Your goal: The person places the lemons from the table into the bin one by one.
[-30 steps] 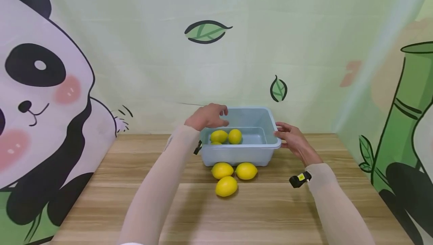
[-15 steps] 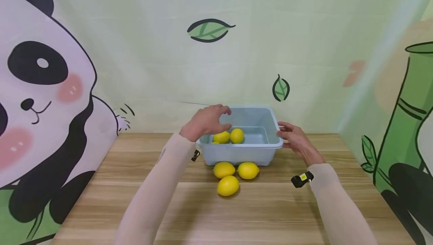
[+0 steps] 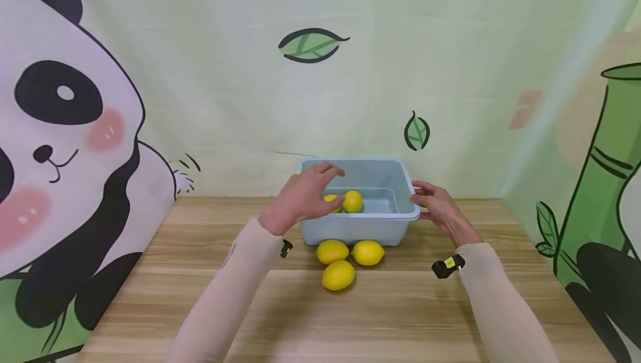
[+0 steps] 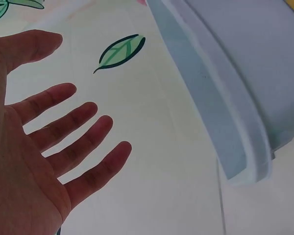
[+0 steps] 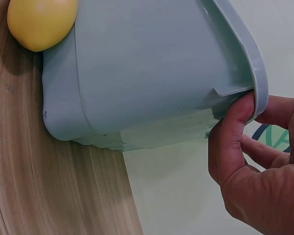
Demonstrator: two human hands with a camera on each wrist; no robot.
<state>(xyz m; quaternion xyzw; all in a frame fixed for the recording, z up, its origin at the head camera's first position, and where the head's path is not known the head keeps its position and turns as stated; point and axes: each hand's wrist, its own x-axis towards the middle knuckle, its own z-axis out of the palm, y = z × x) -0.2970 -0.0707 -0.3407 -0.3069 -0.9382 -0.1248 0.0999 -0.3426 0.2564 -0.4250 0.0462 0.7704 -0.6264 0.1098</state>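
A light blue plastic basin [image 3: 358,230] stands near the back of the table. Inside it are lemons; one lemon [image 3: 353,201] shows fully and another is partly covered by my left hand [image 3: 302,196]. That hand hovers over the basin's left front side with fingers spread. In the left wrist view its palm holds nothing and the fingers are apart from the basin rim [image 4: 230,93]. My right hand [image 3: 440,210] pinches the basin's right rim; the right wrist view shows thumb and fingers [image 5: 235,127] either side of the lip.
Three lemons lie on the wooden table [image 3: 400,318] before the basin: a left lemon [image 3: 333,252], a right lemon [image 3: 368,253] and a nearer lemon [image 3: 338,275]. Behind the table hangs a green printed backdrop [image 3: 225,101], with a panda at left.
My left hand has drawn back toward me and slightly left and down, its fingers opening wider. The right hand keeps its hold on the rim. The view has shifted slightly.
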